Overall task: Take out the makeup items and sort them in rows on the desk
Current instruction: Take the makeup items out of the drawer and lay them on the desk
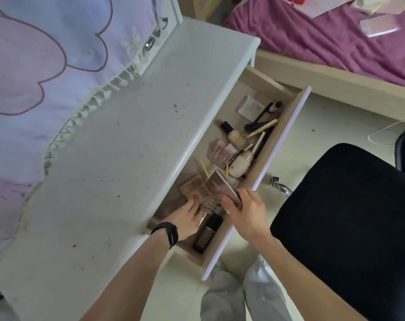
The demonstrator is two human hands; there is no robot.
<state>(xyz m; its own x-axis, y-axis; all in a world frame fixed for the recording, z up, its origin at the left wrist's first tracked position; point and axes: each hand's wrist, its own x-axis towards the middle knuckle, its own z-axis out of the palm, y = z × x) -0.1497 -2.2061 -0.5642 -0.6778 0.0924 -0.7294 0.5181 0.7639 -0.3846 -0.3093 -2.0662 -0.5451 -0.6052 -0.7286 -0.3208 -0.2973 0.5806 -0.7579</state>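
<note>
**Both Hands in the Open Drawer**

The drawer (278,158) under the bench (127,135) stands pulled out, and all the makeup lies loose inside it.

Right hand (245,209): thumb and fingers are curled round a brown case (222,186), which is tilted up at the near end of the drawer.

Left hand (187,216): the fingers are nearly straight, with the tips resting on an open palette (194,188) beside the case.

A dark bottle (208,235) lies by the left wrist. A foundation bottle (234,134) lies farther along.

Over the open drawer (280,151), the right hand (245,212) is gripping a brown palette box (220,186); the left hand (187,218) is touching an eyeshadow palette (193,187).
</note>
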